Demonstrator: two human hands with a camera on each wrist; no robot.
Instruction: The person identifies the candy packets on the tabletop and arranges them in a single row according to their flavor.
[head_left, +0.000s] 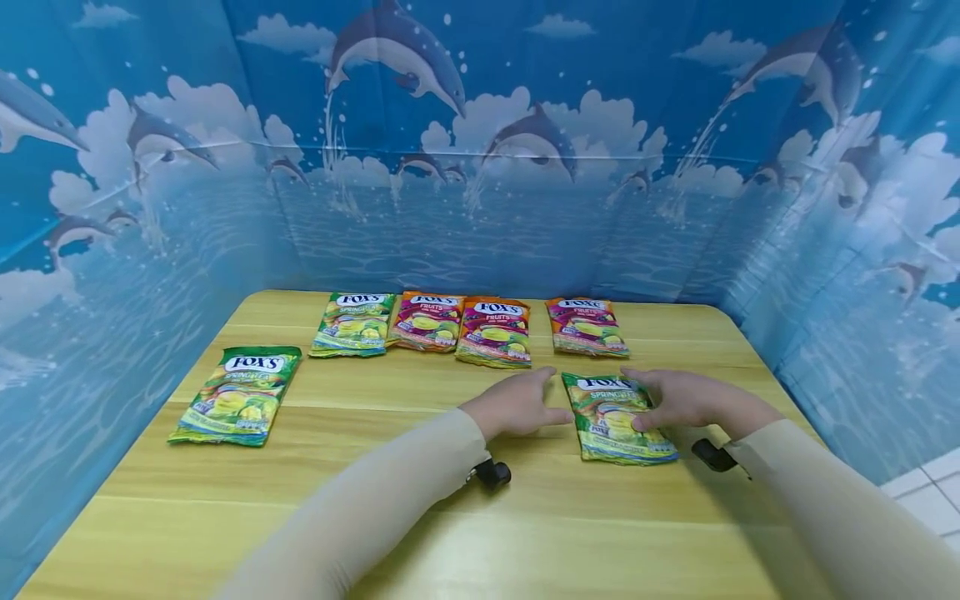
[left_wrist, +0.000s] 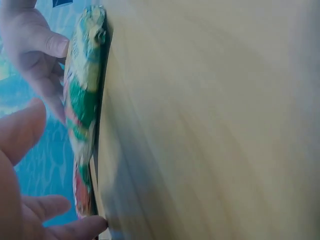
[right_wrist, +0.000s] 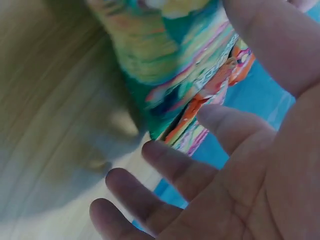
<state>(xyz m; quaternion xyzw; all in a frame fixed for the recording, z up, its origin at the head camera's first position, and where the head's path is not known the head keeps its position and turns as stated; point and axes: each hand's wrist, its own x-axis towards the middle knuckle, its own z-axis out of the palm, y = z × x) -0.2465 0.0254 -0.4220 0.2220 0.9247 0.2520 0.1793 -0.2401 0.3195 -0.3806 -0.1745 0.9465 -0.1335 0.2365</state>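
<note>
A green FOX'S Spring Tea candy bag (head_left: pixel 618 425) lies on the wooden table between both hands. At its left edge my left hand (head_left: pixel 517 404) has thumb and fingers extended; in the left wrist view a gap shows between those fingers and the bag. My right hand (head_left: pixel 686 400) is at the bag's right side, its thumb over the front and its fingers near the upper right corner. The right wrist view shows the right fingers (right_wrist: pixel 175 167) spread and fairly straight beside the bag's edge. Whether the right thumb presses on the bag cannot be told.
Along the table's back edge lie a green bag (head_left: pixel 352 325) and red-and-orange FOX'S Fruits bags (head_left: pixel 495 333), one of them (head_left: pixel 587 327) set apart to the right. Another green bag (head_left: pixel 236 396) lies at the left. A dolphin-print curtain (head_left: pixel 480 217) encloses the table's back and sides.
</note>
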